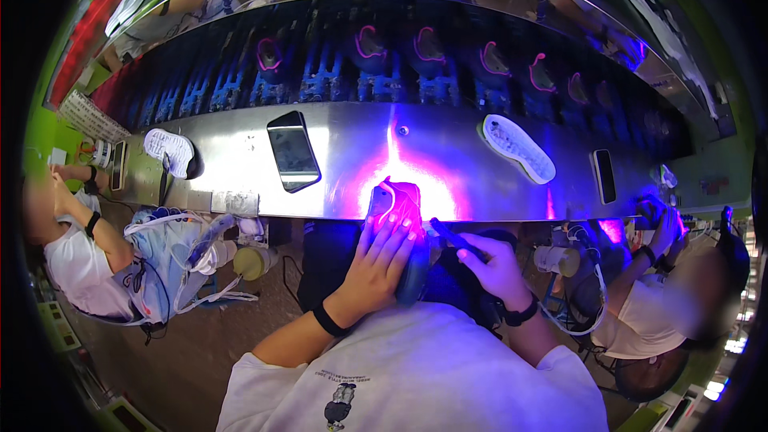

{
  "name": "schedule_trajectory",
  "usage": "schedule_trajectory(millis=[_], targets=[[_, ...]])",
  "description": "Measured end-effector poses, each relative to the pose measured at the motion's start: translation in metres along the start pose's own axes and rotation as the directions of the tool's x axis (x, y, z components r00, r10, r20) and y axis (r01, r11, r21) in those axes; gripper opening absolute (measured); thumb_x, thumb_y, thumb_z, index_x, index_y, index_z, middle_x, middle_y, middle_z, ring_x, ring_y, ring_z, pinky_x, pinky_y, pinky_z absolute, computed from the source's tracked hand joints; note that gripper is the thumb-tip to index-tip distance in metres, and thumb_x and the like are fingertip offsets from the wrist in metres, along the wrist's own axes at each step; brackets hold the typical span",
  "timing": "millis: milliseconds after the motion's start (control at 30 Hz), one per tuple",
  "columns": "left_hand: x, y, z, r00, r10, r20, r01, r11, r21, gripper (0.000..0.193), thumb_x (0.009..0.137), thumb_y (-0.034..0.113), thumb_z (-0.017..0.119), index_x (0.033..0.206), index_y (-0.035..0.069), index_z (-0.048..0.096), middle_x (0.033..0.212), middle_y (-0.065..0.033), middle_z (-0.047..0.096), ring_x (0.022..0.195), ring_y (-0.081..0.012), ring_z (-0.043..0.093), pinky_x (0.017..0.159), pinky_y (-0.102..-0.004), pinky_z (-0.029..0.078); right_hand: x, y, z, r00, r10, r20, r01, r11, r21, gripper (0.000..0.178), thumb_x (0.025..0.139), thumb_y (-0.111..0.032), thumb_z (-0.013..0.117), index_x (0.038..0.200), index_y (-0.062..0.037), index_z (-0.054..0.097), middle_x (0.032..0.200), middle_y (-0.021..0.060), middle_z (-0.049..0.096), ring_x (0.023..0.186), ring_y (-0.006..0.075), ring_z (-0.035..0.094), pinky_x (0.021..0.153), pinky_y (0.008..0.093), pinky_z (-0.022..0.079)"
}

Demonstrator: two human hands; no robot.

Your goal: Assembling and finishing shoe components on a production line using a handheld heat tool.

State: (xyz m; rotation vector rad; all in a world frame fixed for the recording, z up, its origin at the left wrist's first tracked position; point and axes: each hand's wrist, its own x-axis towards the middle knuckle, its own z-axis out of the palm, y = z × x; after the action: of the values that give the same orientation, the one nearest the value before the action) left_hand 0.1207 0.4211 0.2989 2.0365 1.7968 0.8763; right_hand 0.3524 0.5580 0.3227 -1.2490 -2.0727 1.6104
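Observation:
In front of me, at the near edge of the steel bench, is a dark shoe upper [408, 202] with a glowing pink line along its opening. Strong violet light falls on it. My left hand [370, 276] lies over the shoe's side, fingers stretched along it, holding it. In my right hand [498, 268] is a slim dark-handled brush [458, 238], gripped between thumb and fingers. Its pale tip points at the shoe's right side; whether it touches cannot be seen. My left palm hides part of the shoe.
On the steel bench [232, 160] lie a phone [294, 152], a white sole [518, 150], another sole [170, 148] and a second phone [605, 177]. Behind runs a dark conveyor [320, 72] carrying several pink-lined shoe parts. People sit left [88, 256] and right [648, 304]; another works opposite.

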Motion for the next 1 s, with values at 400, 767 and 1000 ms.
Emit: schedule_trajectory(millis=[400, 767, 1000], targets=[[0.026, 0.019, 0.002, 0.999, -0.047, 0.002, 0.046, 0.994, 0.095, 0.074, 0.081, 0.025, 0.077, 0.142, -0.005, 0.048, 0.150, -0.0251, 0.047, 0.146, -0.0444, 0.038, 0.119, -0.0638, 0.024, -0.028, -0.007, -0.021, 1.000, 0.003, -0.012, -0.002, 0.999, 0.044, 0.033, 0.089, -0.011, 0.077, 0.119, 0.0010, 0.072, 0.101, 0.0130, 0.077, 0.090, 0.0138, 0.070, 0.085, 0.0304, 0.055], [0.052, 0.037, 0.000, 0.995, -0.087, -0.049, 0.093, 0.985, 0.142, 0.081, 0.077, 0.037, 0.082, 0.137, -0.007, 0.050, 0.144, -0.0266, 0.052, 0.139, -0.0440, 0.047, 0.118, -0.0599, 0.029, -0.047, -0.001, -0.021, 0.994, 0.100, 0.048, -0.110, 0.940, 0.324, 0.035, 0.094, -0.009, 0.071, 0.127, 0.0017, 0.067, 0.091, 0.0048, 0.072, 0.084, 0.0086, 0.064, 0.080, 0.0270, 0.052], [0.074, 0.044, 0.009, 0.989, -0.103, -0.109, 0.131, 0.946, 0.295, 0.091, 0.068, 0.041, 0.084, 0.138, -0.007, 0.051, 0.140, -0.0253, 0.056, 0.135, -0.0411, 0.052, 0.114, -0.0530, 0.036, -0.070, -0.007, -0.028, 0.992, 0.127, 0.012, -0.125, 0.949, 0.290, 0.034, 0.097, -0.012, 0.069, 0.128, 0.0015, 0.067, 0.088, 0.0014, 0.069, 0.077, 0.0074, 0.059, 0.071, 0.0240, 0.047]])
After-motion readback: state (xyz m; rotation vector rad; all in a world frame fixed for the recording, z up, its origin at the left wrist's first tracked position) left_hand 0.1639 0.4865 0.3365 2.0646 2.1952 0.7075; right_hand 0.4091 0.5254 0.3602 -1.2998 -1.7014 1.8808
